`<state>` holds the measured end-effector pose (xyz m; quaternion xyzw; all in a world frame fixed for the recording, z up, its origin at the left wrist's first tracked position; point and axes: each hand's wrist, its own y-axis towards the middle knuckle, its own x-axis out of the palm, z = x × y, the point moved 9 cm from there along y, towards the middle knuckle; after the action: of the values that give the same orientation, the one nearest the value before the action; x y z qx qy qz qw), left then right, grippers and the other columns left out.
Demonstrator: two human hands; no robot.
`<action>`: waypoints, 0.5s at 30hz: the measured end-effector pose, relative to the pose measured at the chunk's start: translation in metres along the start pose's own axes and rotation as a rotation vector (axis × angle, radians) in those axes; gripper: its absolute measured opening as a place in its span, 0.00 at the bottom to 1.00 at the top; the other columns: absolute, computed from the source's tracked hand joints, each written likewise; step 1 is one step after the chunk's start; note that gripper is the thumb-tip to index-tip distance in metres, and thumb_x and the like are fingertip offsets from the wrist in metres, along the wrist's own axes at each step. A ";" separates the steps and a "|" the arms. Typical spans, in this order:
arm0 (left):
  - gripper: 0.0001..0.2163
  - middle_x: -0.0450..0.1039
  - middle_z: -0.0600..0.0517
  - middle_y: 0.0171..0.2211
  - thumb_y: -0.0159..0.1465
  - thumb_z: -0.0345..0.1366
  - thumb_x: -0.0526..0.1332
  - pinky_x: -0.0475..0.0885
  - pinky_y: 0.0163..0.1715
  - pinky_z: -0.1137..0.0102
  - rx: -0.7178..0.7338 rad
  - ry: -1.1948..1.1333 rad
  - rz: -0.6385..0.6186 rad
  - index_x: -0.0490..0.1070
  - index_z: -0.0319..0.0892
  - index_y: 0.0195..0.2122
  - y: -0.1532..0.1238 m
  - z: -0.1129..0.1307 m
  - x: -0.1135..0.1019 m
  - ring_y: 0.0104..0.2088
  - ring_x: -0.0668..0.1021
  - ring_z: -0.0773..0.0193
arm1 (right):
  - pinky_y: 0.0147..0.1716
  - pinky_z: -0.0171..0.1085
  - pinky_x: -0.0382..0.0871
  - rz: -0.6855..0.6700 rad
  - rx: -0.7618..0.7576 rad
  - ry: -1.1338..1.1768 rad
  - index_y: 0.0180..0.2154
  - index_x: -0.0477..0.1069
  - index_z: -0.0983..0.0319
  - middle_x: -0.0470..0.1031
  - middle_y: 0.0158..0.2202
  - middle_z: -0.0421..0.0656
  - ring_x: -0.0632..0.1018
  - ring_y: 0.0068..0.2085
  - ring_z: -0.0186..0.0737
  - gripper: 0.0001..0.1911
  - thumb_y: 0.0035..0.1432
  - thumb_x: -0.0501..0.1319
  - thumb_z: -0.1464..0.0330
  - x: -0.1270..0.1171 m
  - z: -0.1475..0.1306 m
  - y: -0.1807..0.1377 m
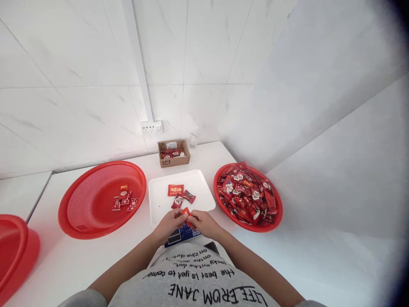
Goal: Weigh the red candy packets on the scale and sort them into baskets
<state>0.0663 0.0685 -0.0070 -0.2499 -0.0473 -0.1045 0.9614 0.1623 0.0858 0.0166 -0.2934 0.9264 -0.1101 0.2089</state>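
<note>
My left hand [172, 223] and my right hand [203, 223] meet over the front edge of a white scale tray [158, 194]. Between them they pinch a small red candy packet [186, 212], the fingers of both closed on it. Just beyond, a red packet with yellow lettering [176, 190] lies on the tray. Beside it are a dark red packet [189, 196] and a red packet with a white label [177, 201]. Below my hands shows part of the scale's blue panel [182, 236], partly covered by them.
On the right, a red basket [220, 213] is heaped with wrapped candies. A red mesh basket [83, 192] on the left holds several packets. A cardboard box [174, 161] of packets and a clear plastic cup [192, 141] stand near the wall. Another red basket [19, 256] sits far left.
</note>
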 end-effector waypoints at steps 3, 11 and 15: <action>0.18 0.69 0.55 0.24 0.50 0.51 0.62 0.62 0.30 0.72 -0.025 -0.045 -0.020 0.67 0.39 0.30 0.001 -0.008 0.003 0.26 0.69 0.69 | 0.23 0.30 0.59 -0.004 -0.020 -0.114 0.23 0.64 0.62 0.67 0.19 0.37 0.67 0.22 0.30 0.13 0.57 0.52 0.65 0.003 0.001 -0.001; 0.14 0.70 0.55 0.24 0.52 0.47 0.61 0.63 0.29 0.72 0.090 0.085 0.038 0.68 0.40 0.29 0.012 0.015 -0.012 0.26 0.69 0.68 | 0.29 0.32 0.61 0.111 -0.138 -0.215 0.28 0.69 0.62 0.72 0.26 0.39 0.70 0.29 0.34 0.14 0.57 0.50 0.62 -0.020 0.003 -0.005; 0.13 0.73 0.52 0.27 0.55 0.45 0.57 0.64 0.29 0.71 0.164 0.272 0.189 0.70 0.39 0.33 0.034 0.040 -0.044 0.28 0.72 0.65 | 0.36 0.37 0.63 0.447 -0.074 -0.360 0.32 0.70 0.62 0.74 0.33 0.45 0.72 0.35 0.40 0.17 0.58 0.47 0.60 -0.086 0.036 -0.017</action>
<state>0.0299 0.1249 0.0050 -0.1579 0.0982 -0.0425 0.9816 0.2504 0.1194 0.0184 -0.1041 0.9194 0.0265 0.3783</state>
